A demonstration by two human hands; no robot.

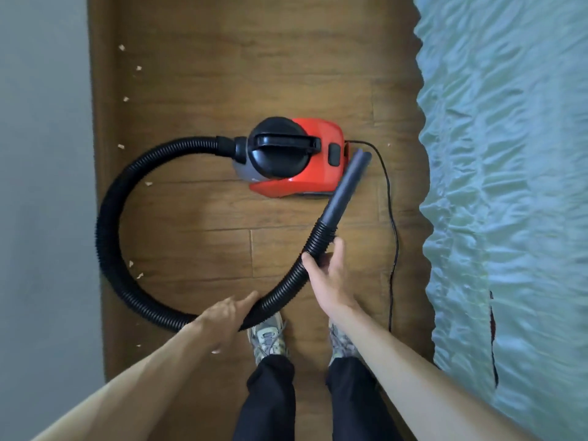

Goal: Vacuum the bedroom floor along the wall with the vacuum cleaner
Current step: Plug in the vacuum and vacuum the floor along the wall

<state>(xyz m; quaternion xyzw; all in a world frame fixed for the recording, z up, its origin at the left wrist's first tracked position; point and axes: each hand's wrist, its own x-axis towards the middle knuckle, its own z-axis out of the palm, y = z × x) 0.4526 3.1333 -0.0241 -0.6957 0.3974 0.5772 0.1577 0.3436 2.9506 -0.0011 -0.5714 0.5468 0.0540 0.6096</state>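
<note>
Nearest, on a brown wood-grain plank floor (206, 211), a pair of pale patterned trainers (269, 338) below dark trouser legs. Just ahead, left hand (227, 316) laid on the black ribbed flexible hose (105, 237), fingers stretched nearly straight across it, not wrapped. Further along, right hand (324, 272) cupped round the same hose, thumb on one side and fingers curled on the other, close behind the dark grey smooth rigid nozzle tube (345, 186). Likely light and springy, that hose: corrugated, grippy, prone to coil back and tug the body along. Better steered from the stiff tube's collar, with no flex underhand. Beyond, standing mid-floor between wall and bed, the red and black plastic canister vacuum cleaner (296, 157): glossy, rounded, with a moulded carry handle on top, probably modest in weight. Thin black power cord (393, 224) trailing beside the crinkled pale blue bedcover (509, 186). Along the matte grey wall (41, 186), small pale paper scraps (122, 147), not yet picked up.
</note>
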